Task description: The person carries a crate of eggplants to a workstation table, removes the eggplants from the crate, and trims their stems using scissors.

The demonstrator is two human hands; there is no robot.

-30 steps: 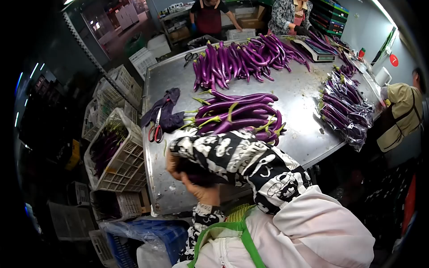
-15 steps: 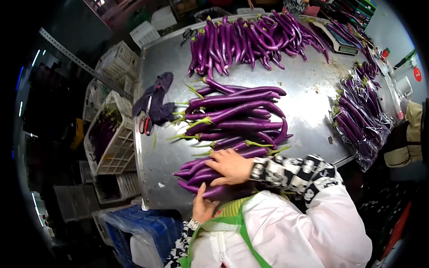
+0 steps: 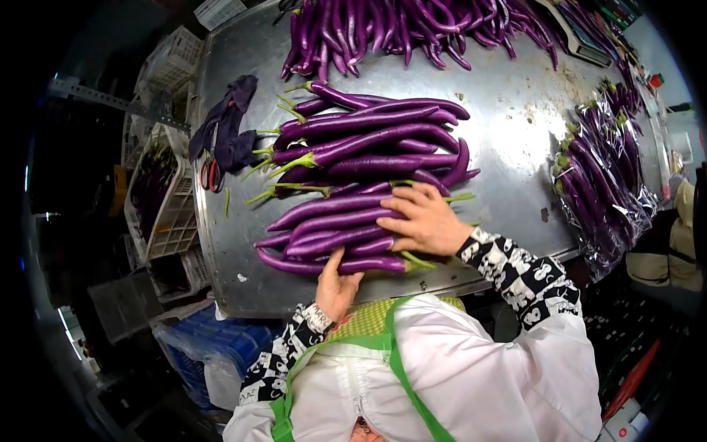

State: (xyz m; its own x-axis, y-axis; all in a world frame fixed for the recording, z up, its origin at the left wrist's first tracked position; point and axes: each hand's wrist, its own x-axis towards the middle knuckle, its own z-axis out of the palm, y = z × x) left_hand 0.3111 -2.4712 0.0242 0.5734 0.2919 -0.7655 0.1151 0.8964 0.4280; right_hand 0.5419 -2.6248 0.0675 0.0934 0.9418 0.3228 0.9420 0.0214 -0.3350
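Several long purple eggplants [image 3: 331, 222] lie side by side near the front edge of the metal table [image 3: 515, 162]. My right hand [image 3: 425, 219] rests on their stem ends at the right, fingers spread. At the front of this group, my left hand [image 3: 337, 289] touches the lowest eggplants, thumb up and fingers apart, some fingertips hidden below the eggplants. Just beyond lies another pile of eggplants [image 3: 383, 136], most with green stems to the left. A dark cloth [image 3: 234, 118] and red-handled scissors [image 3: 212, 175] are left of that pile.
A large row of eggplants [image 3: 383, 29] spans the far side. Plastic-bagged eggplants [image 3: 600, 177] lie at the right, below a scale [image 3: 574, 37]. Left of the table stand a white crate [image 3: 173, 214] holding eggplants and a blue crate [image 3: 213, 346].
The view has tilted down. The arms first reached left over a dark bundle; now eggplants lie at the front edge. My right hand has moved right, from their middle to their stem ends.
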